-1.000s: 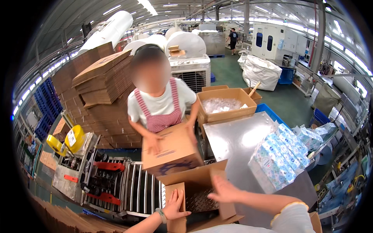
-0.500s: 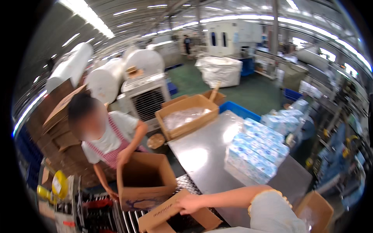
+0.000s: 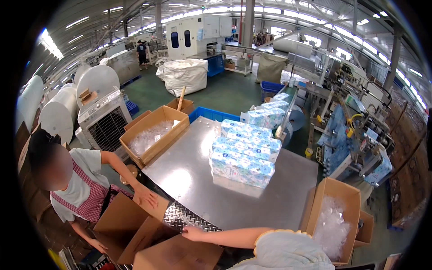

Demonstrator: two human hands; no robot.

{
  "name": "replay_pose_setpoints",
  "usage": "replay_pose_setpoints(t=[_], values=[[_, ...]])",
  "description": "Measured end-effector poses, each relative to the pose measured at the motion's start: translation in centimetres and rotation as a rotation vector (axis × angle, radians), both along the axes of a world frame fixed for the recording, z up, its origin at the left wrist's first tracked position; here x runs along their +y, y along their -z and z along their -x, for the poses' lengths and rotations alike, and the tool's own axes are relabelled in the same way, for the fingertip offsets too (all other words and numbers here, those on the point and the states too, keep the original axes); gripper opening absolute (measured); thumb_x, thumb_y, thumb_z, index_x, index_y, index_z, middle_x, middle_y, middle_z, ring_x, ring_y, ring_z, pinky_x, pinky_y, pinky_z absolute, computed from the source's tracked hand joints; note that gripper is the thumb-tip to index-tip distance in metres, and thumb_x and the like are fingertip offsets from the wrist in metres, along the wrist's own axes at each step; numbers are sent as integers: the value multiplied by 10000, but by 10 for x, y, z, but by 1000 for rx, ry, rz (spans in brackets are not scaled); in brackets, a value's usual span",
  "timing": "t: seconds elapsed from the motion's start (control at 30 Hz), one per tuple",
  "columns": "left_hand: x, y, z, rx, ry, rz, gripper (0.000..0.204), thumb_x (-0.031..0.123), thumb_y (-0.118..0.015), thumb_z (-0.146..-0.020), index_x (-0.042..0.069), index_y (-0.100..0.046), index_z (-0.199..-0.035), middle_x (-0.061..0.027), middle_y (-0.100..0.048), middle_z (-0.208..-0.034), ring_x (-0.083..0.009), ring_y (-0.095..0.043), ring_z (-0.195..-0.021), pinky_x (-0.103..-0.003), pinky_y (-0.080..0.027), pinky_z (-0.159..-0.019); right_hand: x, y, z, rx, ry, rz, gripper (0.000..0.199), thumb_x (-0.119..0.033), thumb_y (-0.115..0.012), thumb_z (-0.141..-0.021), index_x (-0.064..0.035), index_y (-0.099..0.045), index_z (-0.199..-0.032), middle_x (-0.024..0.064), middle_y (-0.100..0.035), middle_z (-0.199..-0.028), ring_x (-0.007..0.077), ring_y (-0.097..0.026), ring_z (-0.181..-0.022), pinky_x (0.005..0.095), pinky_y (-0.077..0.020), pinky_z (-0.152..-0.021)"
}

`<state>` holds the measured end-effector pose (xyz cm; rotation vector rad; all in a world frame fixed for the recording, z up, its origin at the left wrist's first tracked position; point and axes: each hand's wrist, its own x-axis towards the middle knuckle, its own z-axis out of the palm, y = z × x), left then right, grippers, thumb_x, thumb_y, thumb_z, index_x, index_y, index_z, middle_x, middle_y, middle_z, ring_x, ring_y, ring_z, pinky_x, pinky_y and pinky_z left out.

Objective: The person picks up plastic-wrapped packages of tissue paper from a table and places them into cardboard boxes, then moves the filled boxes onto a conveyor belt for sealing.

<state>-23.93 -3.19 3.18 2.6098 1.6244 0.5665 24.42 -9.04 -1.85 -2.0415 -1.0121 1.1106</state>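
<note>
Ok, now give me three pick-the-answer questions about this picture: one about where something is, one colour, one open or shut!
1. Where do the blue-and-white packs sit?
A on the metal table
B on the floor
C in a box
2. What colour is the crate behind the table?
A red
B blue
C yellow
3. The cardboard box right of the table is:
A taped shut
B flattened
C open
Answers: 1 A, they are stacked on its shiny top; 2 B, its rim shows blue; 3 C, clear bags show inside.
</note>
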Motion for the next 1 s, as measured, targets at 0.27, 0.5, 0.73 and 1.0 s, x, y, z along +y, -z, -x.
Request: replay_pose_setpoints(t=[0.27, 0.5, 0.73, 1.0], values=[[9, 63, 41, -169, -257, 601, 707, 530, -499, -1013, 33, -432, -1512, -182, -426, -1547, -344, -401, -1419, -504, -313, -1178, -21, -5, 129, 1028, -260, -262, 487, -330, -623, -984, 32, -599, -1308, 60, -725, -1089, 186, -667, -1021, 375, -520, -915], [10, 164, -21, -836, -146, 1375, 757, 622, -489, -990, 92, -434, -1527, -137, -424, -1544, -317, -391, -1418, -518, -311, -1167, -23, -143, 194, 142, -423, -300, 494, -307, -500, -1028, 77, -506, -1339, 293, -687, -1010, 478, -655, -980, 467, -534, -854], [-60, 1, -175, -1300, 65, 1161, 747, 170, -566, -1033, 72, -117, -1622, -129, -450, -1514, -246, -489, -1316, -341, -358, -1129, -51, -93, 120, -270, -876, -300, 653, -483, -570, -962, -66, -450, -1450, 173, -507, -1447, 358, -457, -1371, 600, -358, -1097], [-31, 24, -98, -748, -130, 874, 437, 213, -722, -948, -61, -609, -1270, -167, -686, -1114, -247, -665, -942, -361, -591, -800, -108, -21, -155, -971, -554, 22, 731, -484, -500, -998, -122, -285, -1596, 120, -292, -1649, 240, -176, -1560, 652, -94, -1214]])
